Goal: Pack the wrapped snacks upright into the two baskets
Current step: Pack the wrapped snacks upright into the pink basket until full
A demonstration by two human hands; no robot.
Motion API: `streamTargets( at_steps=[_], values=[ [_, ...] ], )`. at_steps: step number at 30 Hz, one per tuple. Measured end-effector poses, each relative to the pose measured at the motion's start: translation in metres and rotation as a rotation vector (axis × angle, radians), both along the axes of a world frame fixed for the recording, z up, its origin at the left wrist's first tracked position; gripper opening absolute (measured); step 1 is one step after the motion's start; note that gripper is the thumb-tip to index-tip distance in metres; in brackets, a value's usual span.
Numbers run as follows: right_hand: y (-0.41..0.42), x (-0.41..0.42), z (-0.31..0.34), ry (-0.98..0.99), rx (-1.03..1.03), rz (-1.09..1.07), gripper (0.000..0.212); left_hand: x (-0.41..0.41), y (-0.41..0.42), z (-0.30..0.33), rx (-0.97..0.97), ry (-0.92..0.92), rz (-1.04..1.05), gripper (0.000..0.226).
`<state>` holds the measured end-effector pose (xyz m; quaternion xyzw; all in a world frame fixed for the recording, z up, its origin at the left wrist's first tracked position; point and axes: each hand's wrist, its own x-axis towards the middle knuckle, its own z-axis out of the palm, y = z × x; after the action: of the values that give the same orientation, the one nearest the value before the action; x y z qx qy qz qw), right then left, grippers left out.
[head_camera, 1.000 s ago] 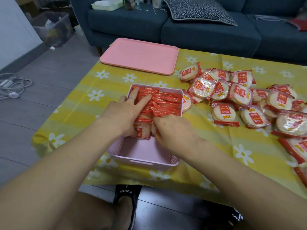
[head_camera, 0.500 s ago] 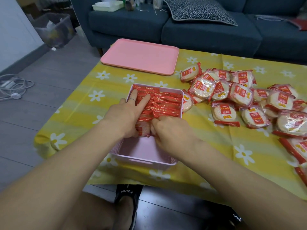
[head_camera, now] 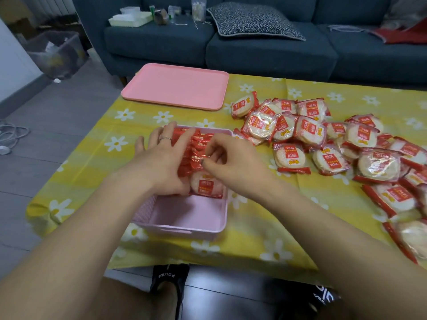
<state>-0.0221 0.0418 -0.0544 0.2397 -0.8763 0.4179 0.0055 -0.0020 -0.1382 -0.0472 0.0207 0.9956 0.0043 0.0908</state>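
A pink basket [head_camera: 184,229] stands on the yellow flowered tablecloth. Its far half holds a row of red-wrapped round snacks [head_camera: 196,144] standing on edge. The nearest one [head_camera: 208,187] faces me. My left hand [head_camera: 161,162] lies over the left side of the row with its fingers straight, pressing the snacks back. My right hand [head_camera: 233,158] hovers over the right side, fingers curled, and pinches the red top edge of a wrapper in the row. A heap of loose wrapped snacks [head_camera: 323,144] lies to the right of the basket. Only one basket is in view.
A pink tray [head_camera: 178,86] lies at the table's far left corner. A dark blue sofa [head_camera: 265,51] with a patterned cushion stands behind the table. The basket's near half holds nothing. The table's front edge runs just below the basket, with my feet under it.
My right hand has risen from low in front of the nearest snack to the top of the row and now pinches a wrapper edge. My left hand stays on the row.
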Motion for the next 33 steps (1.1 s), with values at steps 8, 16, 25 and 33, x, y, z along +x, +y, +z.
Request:
streamTargets(
  at_steps=[8,16,25,33],
  values=[
    [0.116,-0.076,-0.021,-0.223,0.057,-0.534,0.037,-0.046,0.105,0.012,0.498,0.169,-0.205,0.081],
    [0.192,-0.121,-0.044,-0.465,0.11,-0.682,0.069,-0.155,0.18,-0.052,0.767,-0.111,0.378,0.099],
    [0.187,-0.144,-0.047,-0.49,0.077,-0.744,0.094,-0.177,0.179,-0.054,0.921,-0.208,0.567,0.084],
    [0.194,-0.157,-0.046,-0.64,-0.168,-0.776,0.097,-0.17,0.173,-0.059,0.984,-0.276,0.395,0.041]
  ],
)
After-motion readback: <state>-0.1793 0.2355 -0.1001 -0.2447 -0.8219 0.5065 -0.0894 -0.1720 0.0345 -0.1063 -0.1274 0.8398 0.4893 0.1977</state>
